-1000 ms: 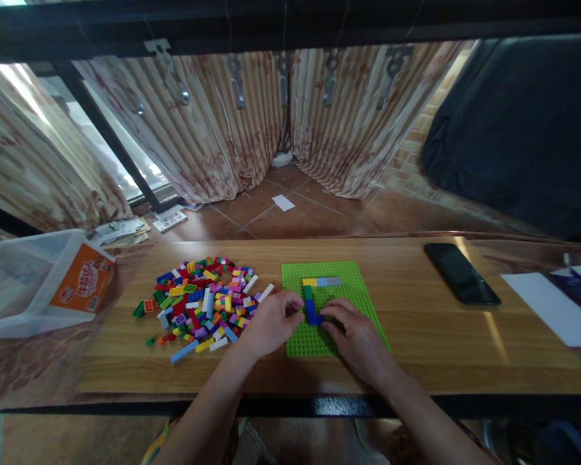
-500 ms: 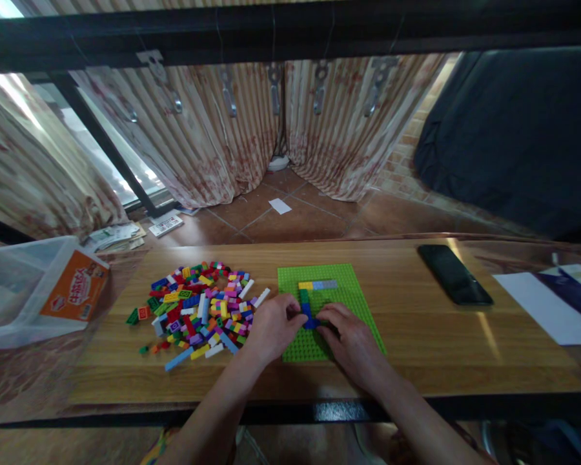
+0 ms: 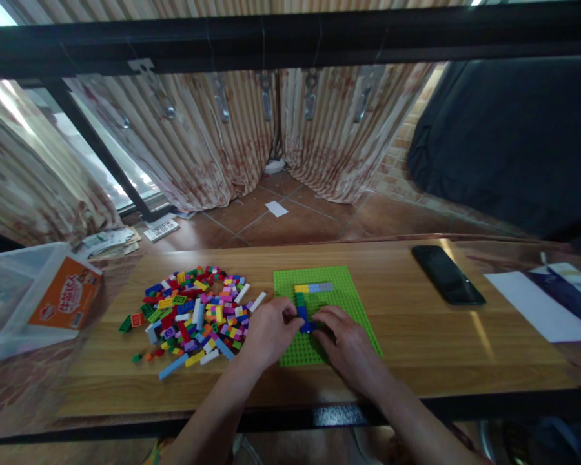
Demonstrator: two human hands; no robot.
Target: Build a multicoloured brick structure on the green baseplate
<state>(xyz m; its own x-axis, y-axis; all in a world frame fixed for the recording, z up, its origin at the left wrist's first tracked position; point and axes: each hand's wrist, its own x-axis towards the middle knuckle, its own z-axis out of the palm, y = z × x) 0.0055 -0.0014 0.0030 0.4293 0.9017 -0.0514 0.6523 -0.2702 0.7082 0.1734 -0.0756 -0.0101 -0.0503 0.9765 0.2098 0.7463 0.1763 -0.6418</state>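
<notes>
A green baseplate lies on the table with a row of yellow, light blue and grey bricks near its far side. From the row's left end, a green brick and a dark blue brick run towards me. At the near end sits another blue brick, turned to the right. My left hand is closed, thumb and forefinger against the left side of the blue bricks. Opposite it, my right hand pinches the near blue brick's right end. The fingers partly hide their contact.
A heap of loose coloured bricks spreads over the left of the wooden table. A black phone lies at the right, near white paper. Beyond the left edge stands a clear plastic box with an orange label.
The view has shifted slightly, moving the whole scene a little left. Both hands stay at the blue bricks in nearly the same pose.
</notes>
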